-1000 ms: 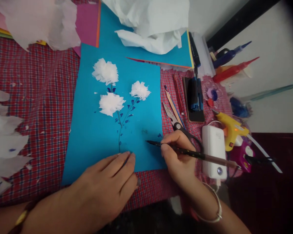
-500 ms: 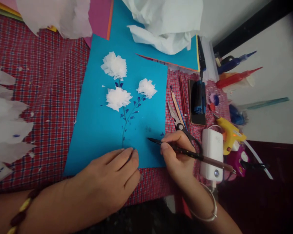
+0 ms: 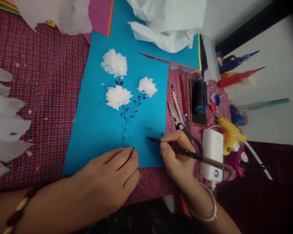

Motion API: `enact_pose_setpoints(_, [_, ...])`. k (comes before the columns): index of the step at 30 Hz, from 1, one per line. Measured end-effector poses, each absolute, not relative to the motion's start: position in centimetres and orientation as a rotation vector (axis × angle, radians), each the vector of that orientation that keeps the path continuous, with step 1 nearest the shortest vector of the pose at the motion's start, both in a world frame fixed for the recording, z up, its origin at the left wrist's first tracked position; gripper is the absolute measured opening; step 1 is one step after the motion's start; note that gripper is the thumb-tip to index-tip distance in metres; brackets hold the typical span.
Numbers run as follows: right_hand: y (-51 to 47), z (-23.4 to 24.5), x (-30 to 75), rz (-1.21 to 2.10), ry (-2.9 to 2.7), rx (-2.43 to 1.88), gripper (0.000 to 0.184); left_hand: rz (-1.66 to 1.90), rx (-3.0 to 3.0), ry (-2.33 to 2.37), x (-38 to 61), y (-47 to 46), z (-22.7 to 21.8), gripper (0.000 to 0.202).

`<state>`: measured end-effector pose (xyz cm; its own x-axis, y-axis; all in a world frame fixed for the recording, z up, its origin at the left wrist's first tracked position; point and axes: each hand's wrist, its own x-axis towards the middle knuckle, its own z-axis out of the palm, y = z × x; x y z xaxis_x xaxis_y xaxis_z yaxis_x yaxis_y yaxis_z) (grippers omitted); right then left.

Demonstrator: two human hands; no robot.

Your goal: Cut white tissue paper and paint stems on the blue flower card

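Observation:
A blue sheet of paper (image 3: 95, 136) lies on the cloth. It carries several white paper flowers (image 3: 118, 97), with a drawn stem (image 3: 123, 131) and small dark blue leaf marks. My left hand (image 3: 114, 177) rests on the sheet's lower edge, fingers laid side by side over the foot of the stem. A slim dark pen (image 3: 185, 151) with a brownish rear end is pinched in my right hand (image 3: 177, 152). Its black tip points left, just below some small dark writing (image 3: 148, 128); I cannot tell whether it touches the paper.
To the right lie scissors (image 3: 179, 123), a pencil (image 3: 177, 104), a phone (image 3: 196, 117) with a dark blue object on it, a white box-shaped device (image 3: 212, 152) and a yellow glue gun (image 3: 230, 135). White crumpled paper (image 3: 168, 19) lies at the back, torn white pieces (image 3: 7, 120) at the left.
The writing above the pen tip has gained more dark strokes. Both hands stay almost in place, and the view has shifted slightly.

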<state>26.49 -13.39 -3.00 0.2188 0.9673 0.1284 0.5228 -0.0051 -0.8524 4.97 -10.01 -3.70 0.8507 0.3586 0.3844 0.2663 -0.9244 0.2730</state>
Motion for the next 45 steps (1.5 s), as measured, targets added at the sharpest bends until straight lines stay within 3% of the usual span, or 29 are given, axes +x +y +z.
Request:
enact_pose_setpoints(9, [-13.35, -2.92, 26.37, 0.638, -1.429, -1.662, 0.012, 0.652, 2.799, 0.471, 4.80, -10.15, -3.94, 0.020])
enact_pose_setpoints(19, [-13.36, -2.92, 26.51, 0.649, -1.442, -1.640, 0.014, 0.648, 2.799, 0.462, 4.91, -9.96, -3.62, 0.033])
enact_pose_setpoints(28, [-13.34, -2.78, 26.53, 0.679, -1.450, -1.608, 0.014, 0.586, 2.785, 0.434, 4.35, -10.19, -4.21, 0.021])
enact_pose_setpoints(37, [-13.30, -2.92, 26.69, 0.666, -1.478, -1.622, 0.014, 0.640, 2.806, 0.460, 4.63, -10.22, -4.26, 0.021])
enact_pose_setpoints(45, [-13.38, -2.83, 26.58, 0.612, -1.441, -1.662, 0.013, 0.661, 2.816, 0.441, 4.68, -10.09, -4.25, 0.031])
